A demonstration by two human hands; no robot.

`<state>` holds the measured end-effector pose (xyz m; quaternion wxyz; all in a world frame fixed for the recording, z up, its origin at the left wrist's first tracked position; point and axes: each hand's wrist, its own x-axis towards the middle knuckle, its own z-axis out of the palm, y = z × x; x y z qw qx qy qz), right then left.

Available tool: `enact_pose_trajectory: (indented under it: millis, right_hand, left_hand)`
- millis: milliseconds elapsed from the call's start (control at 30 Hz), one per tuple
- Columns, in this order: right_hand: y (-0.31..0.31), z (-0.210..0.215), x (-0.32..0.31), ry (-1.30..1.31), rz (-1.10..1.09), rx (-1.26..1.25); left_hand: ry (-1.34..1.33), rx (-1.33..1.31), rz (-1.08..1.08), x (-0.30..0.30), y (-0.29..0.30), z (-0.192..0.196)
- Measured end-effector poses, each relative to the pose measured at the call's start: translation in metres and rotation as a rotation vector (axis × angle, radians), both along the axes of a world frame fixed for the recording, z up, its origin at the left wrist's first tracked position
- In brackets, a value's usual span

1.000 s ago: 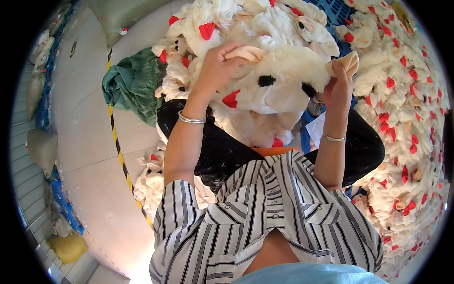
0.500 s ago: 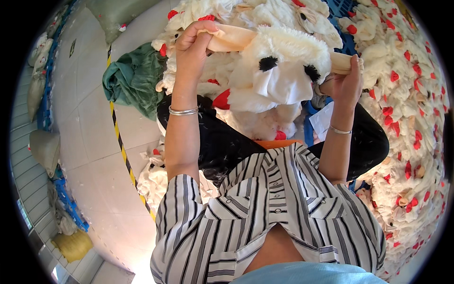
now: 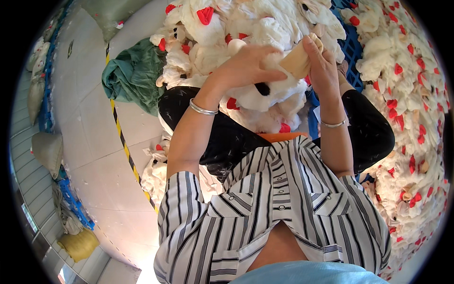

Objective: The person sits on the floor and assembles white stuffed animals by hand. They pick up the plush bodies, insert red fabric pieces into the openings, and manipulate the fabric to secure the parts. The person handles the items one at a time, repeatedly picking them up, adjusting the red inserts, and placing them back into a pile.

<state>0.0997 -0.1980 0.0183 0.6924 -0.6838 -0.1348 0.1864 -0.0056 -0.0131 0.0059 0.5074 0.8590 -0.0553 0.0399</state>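
An unstuffed white plush animal skin [image 3: 286, 92] with a black eye patch hangs over my lap, above the heap. My right hand [image 3: 323, 68] is closed on its cream-coloured ear, which stands up between thumb and fingers. To the left, my left hand [image 3: 250, 66] reaches across the plush with thumb and fingers apart, close to the white fur. Its palm side and part of the head are hidden. The second black patch cannot be seen from here.
A heap of white plush skins with red pieces [image 3: 227, 19] lies beyond my hands. A larger pile [image 3: 402, 94] fills the right side, beside a blue plastic crate [image 3: 352, 52]. Green cloth [image 3: 132, 78] lies left, near a yellow-black floor stripe [image 3: 122, 137].
My left hand has let go of the other ear and moved right and down toward the plush. The right hand has shifted left, and the stretched-out head is now bunched and turned.
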Motion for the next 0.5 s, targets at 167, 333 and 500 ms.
enact_pose_trajectory:
  millis: [167, 333, 500]
  right_hand:
    - [-0.012, 0.0, 0.032, -0.032, -0.14, 0.191]
    - [-0.022, 0.008, 0.043, -0.131, -0.248, 0.242]
    - [-0.019, 0.002, 0.025, -0.371, -0.194, 0.18]
  left_hand:
    - [0.232, -0.256, -0.122, 0.001, -0.012, -0.002]
    - [0.252, -0.155, -0.075, 0.01, -0.007, -0.001]
    - [0.283, -0.388, 0.22, 0.005, -0.003, -0.001]
